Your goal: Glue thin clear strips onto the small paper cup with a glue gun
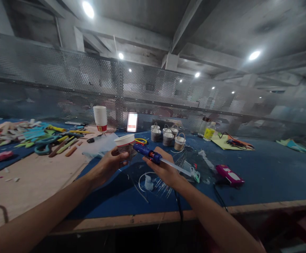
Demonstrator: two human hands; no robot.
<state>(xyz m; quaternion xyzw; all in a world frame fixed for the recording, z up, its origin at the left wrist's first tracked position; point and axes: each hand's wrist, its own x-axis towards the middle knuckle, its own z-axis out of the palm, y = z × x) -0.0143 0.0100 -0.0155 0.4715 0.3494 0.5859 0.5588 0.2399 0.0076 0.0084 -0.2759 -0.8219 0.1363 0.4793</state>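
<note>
Two bare hands work over a blue surface [271, 172] in the head view. The left hand [112, 163] has its grip closed round a paper cup [125, 140], thumb across the near side; the cup has a white upper band with a red line and a darker lower part, and is held above the surface, slightly tilted. The right hand [165, 168] has its grip closed on a blue glue gun [147, 152], from whose rear a pale glue stick [175, 166] sticks out. The front of the gun is just beside the cup's right side; whether they touch cannot be told.

Below the hands lie loose wires [164, 188]. Beyond them stand several small buckets [168, 137] with looped handles, and farther right a bottle [210, 131] with a yellow label. A magenta device [229, 175] lies to the right of the right hand. On the left, a stack of paper cups [100, 116] stands upright near the mesh screen [89, 73], with scissors [43, 144] nearer the person.
</note>
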